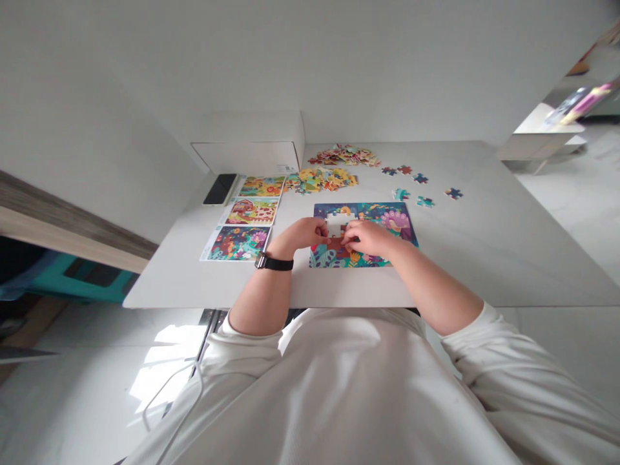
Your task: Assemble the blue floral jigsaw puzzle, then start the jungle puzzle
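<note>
At frame centre the rectangular cardboard jigsaw puzzle (pixel 393 221) is laid flat on the white table (pixel 484 258), long axis left to right. Its middle is covered by the left hand (pixel 303 234) and right hand (pixel 369 237), fingers curled beside a white gap (pixel 334 227); whether a piece is pinched cannot be told.

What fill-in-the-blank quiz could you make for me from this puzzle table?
1. The black watch sits on the ____ wrist.
2. The left hand and right hand rest on the jigsaw puzzle, which lies on a ____ table.
3. Left of the puzzle lie ____ picture cards in a column, with a dark phone beyond them.
Missing words: left; white; three.
</note>
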Demonstrator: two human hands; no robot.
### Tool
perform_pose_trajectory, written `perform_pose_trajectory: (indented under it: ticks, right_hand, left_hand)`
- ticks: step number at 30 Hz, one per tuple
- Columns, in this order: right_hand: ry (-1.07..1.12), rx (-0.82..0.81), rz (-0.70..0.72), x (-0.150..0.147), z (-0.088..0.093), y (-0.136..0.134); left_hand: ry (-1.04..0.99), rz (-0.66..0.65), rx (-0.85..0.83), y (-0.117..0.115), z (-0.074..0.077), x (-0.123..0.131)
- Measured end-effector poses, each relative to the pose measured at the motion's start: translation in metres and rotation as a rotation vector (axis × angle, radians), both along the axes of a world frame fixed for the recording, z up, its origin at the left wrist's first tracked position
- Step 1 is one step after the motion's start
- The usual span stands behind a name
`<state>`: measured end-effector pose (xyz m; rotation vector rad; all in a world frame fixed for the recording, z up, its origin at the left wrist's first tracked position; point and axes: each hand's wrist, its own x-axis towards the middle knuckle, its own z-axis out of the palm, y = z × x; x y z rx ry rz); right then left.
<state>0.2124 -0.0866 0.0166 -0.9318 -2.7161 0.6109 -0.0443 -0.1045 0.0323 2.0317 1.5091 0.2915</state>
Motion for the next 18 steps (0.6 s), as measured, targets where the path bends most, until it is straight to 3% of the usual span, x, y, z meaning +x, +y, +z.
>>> perform_pose_trajectory:
  ticks: [18]
  right_hand:
    - [-0.152,-0.021,0.024,0.001,0.023,-0.013]
  left_hand:
    - [0.128,-0.026,0.049,-0.007,0.004,0.007]
